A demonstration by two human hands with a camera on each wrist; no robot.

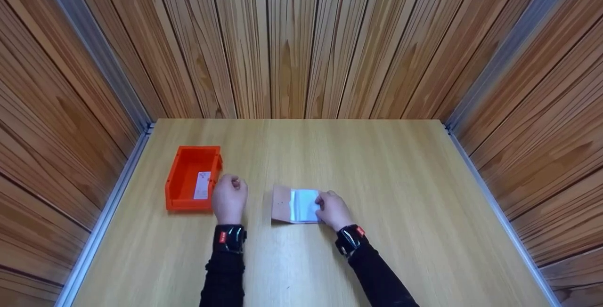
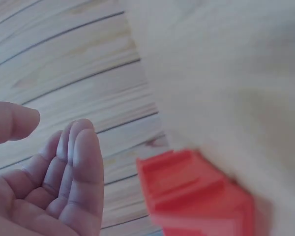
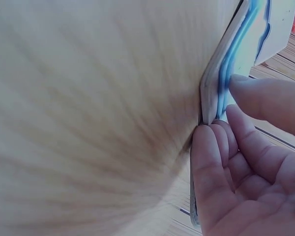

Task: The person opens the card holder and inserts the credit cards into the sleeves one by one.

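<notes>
A small notepad (image 1: pixel 305 206) lies on the table, its brown cover (image 1: pixel 281 203) spread to the left and a shiny light-blue surface showing beside it. My right hand (image 1: pixel 335 210) pinches the pad's right edge. In the right wrist view, the thumb (image 3: pixel 268 98) rests on the blue side and the fingertips are at the edge of the layered pad (image 3: pixel 223 73). My left hand (image 1: pixel 230 198) is just right of an orange-red bin (image 1: pixel 173 180) and holds nothing. Its thumb stands apart from the gently bent fingers (image 2: pixel 86 172) in the left wrist view.
A white label (image 1: pixel 202 185) shows inside the bin. Wood-plank walls (image 1: pixel 292 43) rise at the back and both sides of the light wooden table (image 1: pixel 377 165). Metal rails (image 1: pixel 499 213) run along the table's side edges.
</notes>
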